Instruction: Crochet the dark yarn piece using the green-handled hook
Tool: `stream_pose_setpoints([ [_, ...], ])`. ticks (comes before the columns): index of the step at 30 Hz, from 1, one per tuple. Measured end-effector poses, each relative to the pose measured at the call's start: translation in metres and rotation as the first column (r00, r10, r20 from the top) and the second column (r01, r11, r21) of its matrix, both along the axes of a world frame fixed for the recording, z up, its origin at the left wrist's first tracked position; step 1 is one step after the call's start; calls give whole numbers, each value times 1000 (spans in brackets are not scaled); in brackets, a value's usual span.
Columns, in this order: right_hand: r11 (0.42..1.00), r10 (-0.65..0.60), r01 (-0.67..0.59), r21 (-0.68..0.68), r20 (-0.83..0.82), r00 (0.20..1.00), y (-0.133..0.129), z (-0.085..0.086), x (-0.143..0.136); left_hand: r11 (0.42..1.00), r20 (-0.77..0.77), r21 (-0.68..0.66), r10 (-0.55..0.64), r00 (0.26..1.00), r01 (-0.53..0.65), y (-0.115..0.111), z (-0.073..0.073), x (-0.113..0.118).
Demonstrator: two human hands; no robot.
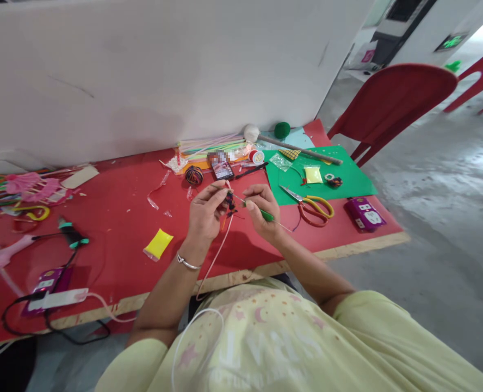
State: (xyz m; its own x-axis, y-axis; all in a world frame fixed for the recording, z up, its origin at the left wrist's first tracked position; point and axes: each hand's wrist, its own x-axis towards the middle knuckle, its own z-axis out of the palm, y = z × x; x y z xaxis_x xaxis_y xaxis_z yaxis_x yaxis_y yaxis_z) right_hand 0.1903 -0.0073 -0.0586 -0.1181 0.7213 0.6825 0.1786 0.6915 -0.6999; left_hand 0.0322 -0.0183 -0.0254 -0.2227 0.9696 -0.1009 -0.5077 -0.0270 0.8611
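Near the middle of the red table, my left hand [206, 211] pinches a small dark multicoloured yarn piece [230, 203] between thumb and fingers. My right hand [262, 209] is closed round the green handle of a thin metal hook tool [266, 215], whose shaft points left to the yarn piece. A pale pink cord [221, 246] hangs from beside the yarn down past the table edge. Just behind my hands lie a ball of dark multicoloured yarn [194, 175] and a phone [221, 165]. The hook's tip is too small to make out.
Scissors [313, 208], a purple socket box [365, 214] and a green sheet [358, 182] lie right. A yellow packet [159, 244], a glue gun [11, 253] and cables are left. A stick [301, 148] lies at the back; a red chair [400, 103] stands beyond.
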Motion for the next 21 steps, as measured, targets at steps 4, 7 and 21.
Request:
stream_pose_setpoints([
  [4,999,7,-6,33,-12,1000,-1,-1,-2,997,-34,57,-42,999,44,-1,-3,1],
  [7,1000,16,-14,28,-52,999,0,-1,-2,990,-50,74,-118,992,122,-2,-3,-1],
  [21,975,-102,117,191,-89,991,6,-13,-20,990,105,9,-138,985,138,-2,8,10],
])
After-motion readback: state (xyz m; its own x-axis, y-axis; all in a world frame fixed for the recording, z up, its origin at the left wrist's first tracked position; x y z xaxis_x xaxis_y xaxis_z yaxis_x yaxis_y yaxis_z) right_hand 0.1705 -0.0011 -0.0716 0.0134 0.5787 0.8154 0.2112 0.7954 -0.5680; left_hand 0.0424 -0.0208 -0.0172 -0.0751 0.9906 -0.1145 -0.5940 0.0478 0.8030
